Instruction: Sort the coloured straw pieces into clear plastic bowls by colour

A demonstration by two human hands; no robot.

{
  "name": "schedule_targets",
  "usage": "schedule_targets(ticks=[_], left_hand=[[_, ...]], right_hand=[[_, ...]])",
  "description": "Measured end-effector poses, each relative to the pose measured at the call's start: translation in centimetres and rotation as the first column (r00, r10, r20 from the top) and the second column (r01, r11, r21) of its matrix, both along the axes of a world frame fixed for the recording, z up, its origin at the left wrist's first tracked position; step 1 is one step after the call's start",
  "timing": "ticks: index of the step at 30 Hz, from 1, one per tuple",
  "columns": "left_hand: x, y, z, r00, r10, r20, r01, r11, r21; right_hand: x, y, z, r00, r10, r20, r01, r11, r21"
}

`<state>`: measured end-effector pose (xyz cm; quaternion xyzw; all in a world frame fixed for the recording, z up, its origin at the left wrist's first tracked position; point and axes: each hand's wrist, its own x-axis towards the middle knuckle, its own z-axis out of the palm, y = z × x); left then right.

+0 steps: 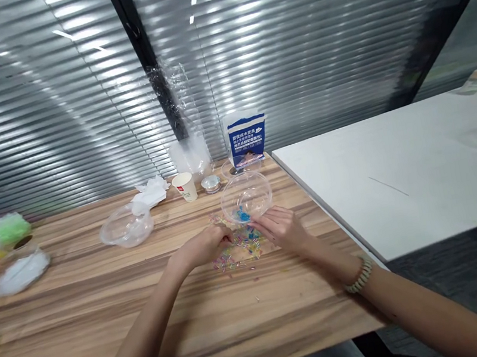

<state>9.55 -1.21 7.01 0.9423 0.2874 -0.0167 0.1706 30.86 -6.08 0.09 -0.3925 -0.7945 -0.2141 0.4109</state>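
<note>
Small colourful bits (236, 253) lie scattered on the wooden table (192, 342), between and below my two hands. My left hand (212, 243) is closed at the left edge of the scatter; what its fingers hold, if anything, is too small to tell. With its fingertips, my right hand (279, 226) grips the near rim of a clear plastic bowl (255, 191), which is tilted toward me. Blue pieces (242, 214) rest inside the bowl at its lower left. A few more blue pieces lie just below the rim, among the colourful bits.
Behind the bowl stand a blue and white bag (247, 139), a round tin (211, 184) and a paper cup (184, 187). Another clear bowl (126, 226) and white tissues (151, 192) are to the left. Bags (4, 229) lie far left; a white table (401, 177) adjoins on the right.
</note>
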Motion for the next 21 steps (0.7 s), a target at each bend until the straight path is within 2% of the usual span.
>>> schedule_targets(ticks=[7, 11, 15, 21], left_hand=[[-0.1, 0.8, -0.4, 1.0, 0.003, 0.017, -0.001, 0.993, -0.119], [-0.2, 1.4, -0.8, 0.996, 0.001, 0.094, 0.009, 0.995, -0.103], [0.1, 1.7, -0.4, 0.977, 0.001, 0.215, 0.015, 0.997, -0.072], [0.6, 1.7, -0.1, 0.917, 0.035, 0.397, -0.063, 0.996, 0.058]], right_hand=[[0.1, 0.0, 0.2, 1.0, -0.003, -0.001, 0.003, 1.0, -0.003], [0.2, 0.2, -0.1, 1.0, -0.001, -0.009, 0.001, 1.0, 0.0], [0.3, 0.3, 0.0, 1.0, 0.021, -0.005, -0.021, 1.0, 0.016], [0.0, 0.2, 0.5, 0.997, 0.073, 0.037, -0.075, 0.996, 0.045]])
